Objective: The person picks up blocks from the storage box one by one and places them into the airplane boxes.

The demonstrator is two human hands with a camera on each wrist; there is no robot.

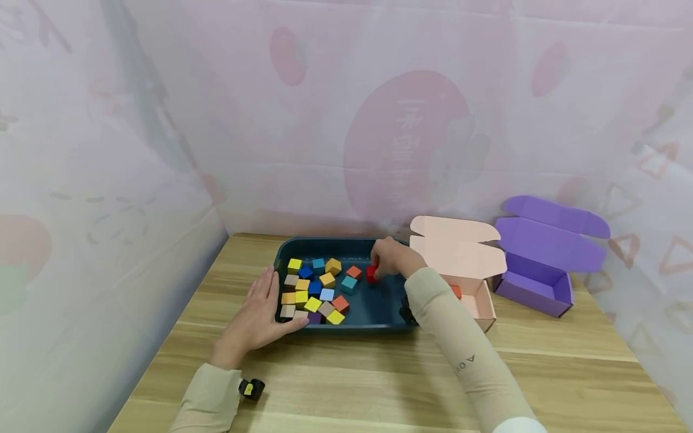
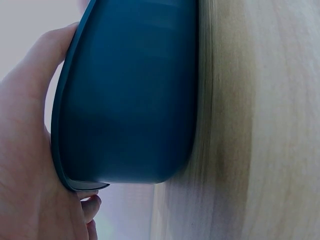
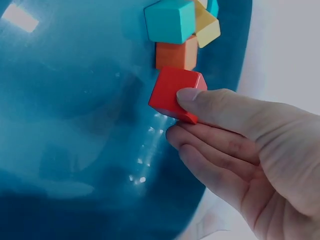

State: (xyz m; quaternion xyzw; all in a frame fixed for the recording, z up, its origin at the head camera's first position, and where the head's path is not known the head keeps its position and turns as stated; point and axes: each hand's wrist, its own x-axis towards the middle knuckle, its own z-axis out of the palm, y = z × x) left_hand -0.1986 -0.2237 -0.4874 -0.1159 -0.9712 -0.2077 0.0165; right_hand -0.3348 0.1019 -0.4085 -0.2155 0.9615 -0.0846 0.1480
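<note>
The right hand [image 1: 391,257] pinches a red cube [image 3: 174,93] between thumb and fingers in the far right part of the dark tray [image 1: 379,308], just right of an orange cube [image 3: 176,55] and a teal cube [image 3: 170,20]; whether the red cube still rests on the tray floor cannot be told. The left hand [image 1: 258,316] lies flat and relaxed on the table [image 1: 541,373], fingers straight against the tray's left wall, grasping nothing. A pink box [image 1: 476,288] with its lid open sits just right of the tray, and a purple box [image 1: 541,270] stands further right.
</note>
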